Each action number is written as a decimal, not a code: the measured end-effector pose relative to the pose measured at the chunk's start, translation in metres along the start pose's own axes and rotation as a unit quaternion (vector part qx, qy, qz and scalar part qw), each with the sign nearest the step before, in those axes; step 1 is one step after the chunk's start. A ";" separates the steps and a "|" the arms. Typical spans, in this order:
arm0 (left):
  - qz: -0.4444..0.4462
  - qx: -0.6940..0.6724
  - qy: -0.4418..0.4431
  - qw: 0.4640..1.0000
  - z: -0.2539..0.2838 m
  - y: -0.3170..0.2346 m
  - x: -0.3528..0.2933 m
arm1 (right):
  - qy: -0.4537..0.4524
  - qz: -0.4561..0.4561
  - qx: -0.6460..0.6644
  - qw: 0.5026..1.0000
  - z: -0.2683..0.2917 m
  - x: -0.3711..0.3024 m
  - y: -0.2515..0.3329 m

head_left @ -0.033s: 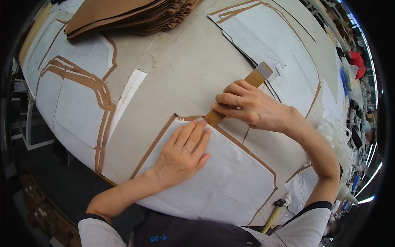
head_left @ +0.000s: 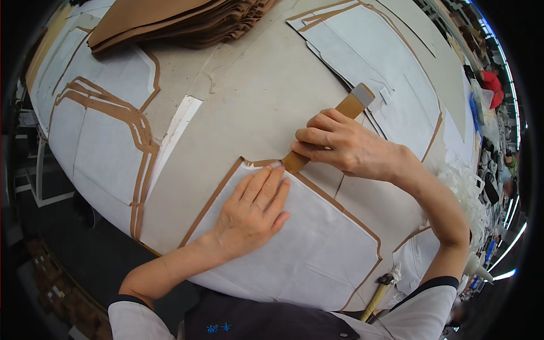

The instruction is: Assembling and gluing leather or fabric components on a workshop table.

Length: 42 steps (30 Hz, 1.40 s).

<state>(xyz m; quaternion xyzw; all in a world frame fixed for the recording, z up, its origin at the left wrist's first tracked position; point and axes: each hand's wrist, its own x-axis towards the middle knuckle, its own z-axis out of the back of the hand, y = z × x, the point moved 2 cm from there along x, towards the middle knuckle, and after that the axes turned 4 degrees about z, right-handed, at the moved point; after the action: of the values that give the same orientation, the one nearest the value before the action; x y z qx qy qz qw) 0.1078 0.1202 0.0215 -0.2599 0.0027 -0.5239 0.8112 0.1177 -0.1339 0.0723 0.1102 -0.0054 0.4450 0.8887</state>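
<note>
At six o'clock, nearest me, dark apron [head_left: 266, 320]. Five o'clock, close by: yellow stick with a dark head [head_left: 376, 297]. Just past the apron, from six toward five o'clock, lies the large flat white-faced panel with a narrow brown border [head_left: 311, 249], on the pale grey-beige tabletop [head_left: 243, 113]. Left hand [head_left: 249, 215] at seven o'clock: palm down, flat on the panel, gripping nothing, thumb off to the side. Right hand [head_left: 345, 148] at two o'clock: thumb and fingers clamped on a flat yellow-brown bar with a grey end [head_left: 351, 105], slanting up toward one; its lower end sits at the panel's top brown edge, just beside my left fingertips. Three o'clock: crumpled clear plastic [head_left: 458, 195]. Nine to ten: white brown-edged pieces [head_left: 107, 153]. One o'clock: more white pieces [head_left: 368, 62]. Eleven: thick stack of brown sheets [head_left: 164, 24]. Far two o'clock: person in red [head_left: 493, 89].
</note>
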 end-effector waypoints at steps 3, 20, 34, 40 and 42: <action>-0.002 0.001 -0.008 1.000 0.000 -0.001 0.000 | 0.011 0.017 -0.003 1.000 0.001 0.008 -0.006; 0.002 -0.017 -0.007 1.000 0.000 0.004 0.005 | 0.057 0.129 -0.022 0.990 0.002 0.052 -0.029; 0.030 0.036 -0.081 0.996 -0.005 0.004 -0.006 | -0.010 0.092 -0.044 0.995 -0.011 0.047 -0.019; 0.036 0.009 -0.062 0.997 -0.004 0.005 -0.003 | -0.129 -0.279 -0.041 0.951 -0.022 -0.054 0.028; 0.008 0.011 -0.059 0.998 -0.008 0.004 -0.003 | -0.160 -0.397 -0.049 0.903 -0.035 -0.082 0.051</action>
<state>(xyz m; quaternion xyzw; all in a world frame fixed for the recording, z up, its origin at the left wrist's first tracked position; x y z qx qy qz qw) 0.1081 0.1205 0.0121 -0.2810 -0.0487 -0.5012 0.8170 0.0244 -0.1625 0.0393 0.1291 -0.1257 0.0313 0.9831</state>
